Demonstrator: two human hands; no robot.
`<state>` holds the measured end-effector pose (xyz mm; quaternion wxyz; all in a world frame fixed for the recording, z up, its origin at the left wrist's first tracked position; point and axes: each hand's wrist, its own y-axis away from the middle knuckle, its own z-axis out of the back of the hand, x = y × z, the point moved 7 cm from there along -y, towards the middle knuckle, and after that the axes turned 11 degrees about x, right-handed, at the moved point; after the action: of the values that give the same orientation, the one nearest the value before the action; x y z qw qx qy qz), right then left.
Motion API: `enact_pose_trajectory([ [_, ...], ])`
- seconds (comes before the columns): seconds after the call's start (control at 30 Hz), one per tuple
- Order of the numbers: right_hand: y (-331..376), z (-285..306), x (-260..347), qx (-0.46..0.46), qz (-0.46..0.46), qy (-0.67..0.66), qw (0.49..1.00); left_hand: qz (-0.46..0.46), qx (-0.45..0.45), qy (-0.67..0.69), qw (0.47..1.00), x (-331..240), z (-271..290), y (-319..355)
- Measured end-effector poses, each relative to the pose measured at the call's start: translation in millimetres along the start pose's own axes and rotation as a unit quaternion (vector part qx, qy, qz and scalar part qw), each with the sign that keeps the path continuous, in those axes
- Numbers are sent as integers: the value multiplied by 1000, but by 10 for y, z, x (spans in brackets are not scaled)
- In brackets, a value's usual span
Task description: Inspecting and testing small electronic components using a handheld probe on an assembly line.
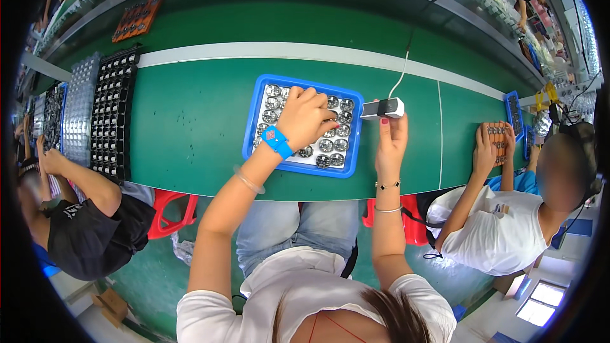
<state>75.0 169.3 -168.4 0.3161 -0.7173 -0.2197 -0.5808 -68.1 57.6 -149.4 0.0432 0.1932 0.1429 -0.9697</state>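
Observation:
A blue-rimmed tray (pixel 250 128) lies in front of me on the green table. It holds rows of round, shiny, dark-and-silver parts (pixel 326 145) on a white base. My left hand (pixel 304 118), with a blue band at the wrist, reaches over the tray. Its thumb and index finger are bent close together among the parts, and whatever lies between them is hidden. Just off the tray's right edge, my right hand (pixel 393 136) grips a small white-and-dark block-shaped device (pixel 383 108) from below. A white cable (pixel 401 76) runs from the device toward the back of the table.
Black racks (pixel 112 114) with white pieces and clear plastic trays (pixel 81 111) stand at the left. An orange tray of parts (pixel 138 18) sits on the far side. Co-workers sit on both sides; the right one holds an orange tray (pixel 497 141). A pale divider (pixel 286 49) crosses behind.

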Motion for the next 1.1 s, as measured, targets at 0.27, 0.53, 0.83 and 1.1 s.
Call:
enact_pose_trajectory([
  [0.27, -145, -53, -59, 60, 11, 65, 996, 19, -5, -2, 1000, 137, 88, -197],
  [0.53, -193, -242, -20, 110, 13, 179, 978, -6, -39, 72, 997, 21, 213, -189],
  [0.83, -189, -78, -50, 8, 8, 8, 1000, -1, 10, -2, 1000, 184, 29, -246],
  [1.1, -235, -193, -104, 89, 8, 63, 994, 11, 47, 27, 998, 349, 165, -122],
])
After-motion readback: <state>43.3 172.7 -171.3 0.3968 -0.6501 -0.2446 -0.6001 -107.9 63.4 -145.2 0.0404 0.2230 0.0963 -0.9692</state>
